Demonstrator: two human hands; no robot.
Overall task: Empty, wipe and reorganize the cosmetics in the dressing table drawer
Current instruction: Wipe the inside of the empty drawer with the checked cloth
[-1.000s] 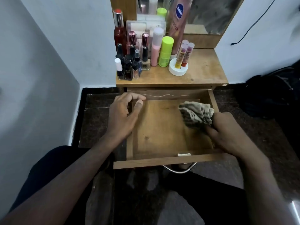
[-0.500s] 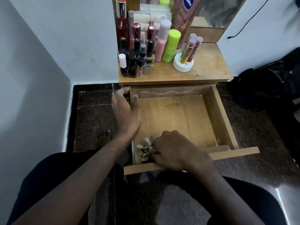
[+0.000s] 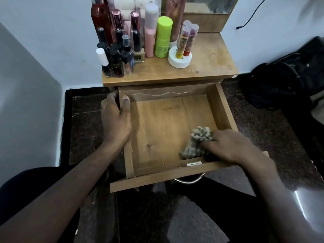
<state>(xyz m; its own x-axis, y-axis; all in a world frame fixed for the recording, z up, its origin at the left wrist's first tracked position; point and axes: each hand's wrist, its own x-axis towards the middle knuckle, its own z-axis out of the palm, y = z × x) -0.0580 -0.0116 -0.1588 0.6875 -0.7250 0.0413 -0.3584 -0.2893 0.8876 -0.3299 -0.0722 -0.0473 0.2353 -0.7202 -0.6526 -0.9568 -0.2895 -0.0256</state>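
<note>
You are in the wiping step of the task: the drawer (image 3: 175,179) is standing pulled out and holding nothing but the cloth, and the cosmetics (image 3: 133,44) are standing crowded on the back left part of the dressing table top (image 3: 210,57), well apart from both hands.

Your right hand (image 3: 233,146) is reaching in over the drawer's right wall near its front right corner, fingers curled down onto a crumpled grey-beige cloth (image 3: 197,142). The cloth is lying on the drawer floor just behind the front panel, bunched up and sticking out from under your fingertips toward the drawer's middle. It is touching your hand; how much of it is tucked under the palm is hidden.

Your left hand (image 3: 115,120) is gripping the drawer's left wall near the back left corner, thumb inside against the wood and fingers wrapped over the outer side, apparently steadying the drawer.

Judging from this, the next move calls for dragging the cloth across the bare floor toward the left wall and the back corners, pressing flat so the bunch does not skip. A small white catch (image 3: 193,163) is sitting on the front panel just beside the cloth, and the cloth could snag on it. The cosmetics are not yet going back in.
</note>
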